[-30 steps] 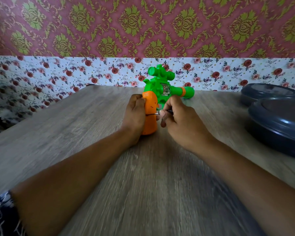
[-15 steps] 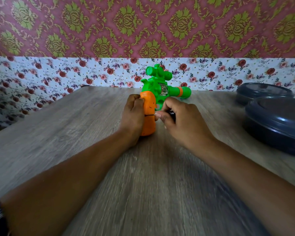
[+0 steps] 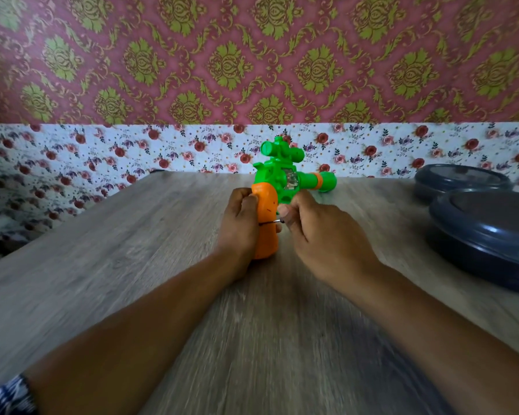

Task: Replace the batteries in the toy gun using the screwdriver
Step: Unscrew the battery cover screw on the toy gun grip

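Note:
The green toy gun (image 3: 282, 175) with an orange grip (image 3: 266, 232) stands grip-down on the wooden table (image 3: 132, 265), barrel pointing right. My left hand (image 3: 240, 226) wraps the orange grip from the left. My right hand (image 3: 321, 238) pinches a small screwdriver; only its thin metal shaft (image 3: 271, 223) shows, with the tip against the right side of the grip. The screwdriver's handle is hidden inside my fingers.
Two dark grey round lidded containers sit at the right: a large one (image 3: 489, 238) near the table's right edge and a smaller one (image 3: 459, 181) behind it. A floral wall runs along the far edge of the table.
My right hand's fingers have shifted around the screwdriver, whose tip stays at the grip. The toy gun and my left hand stay in place; the view has drifted slightly.

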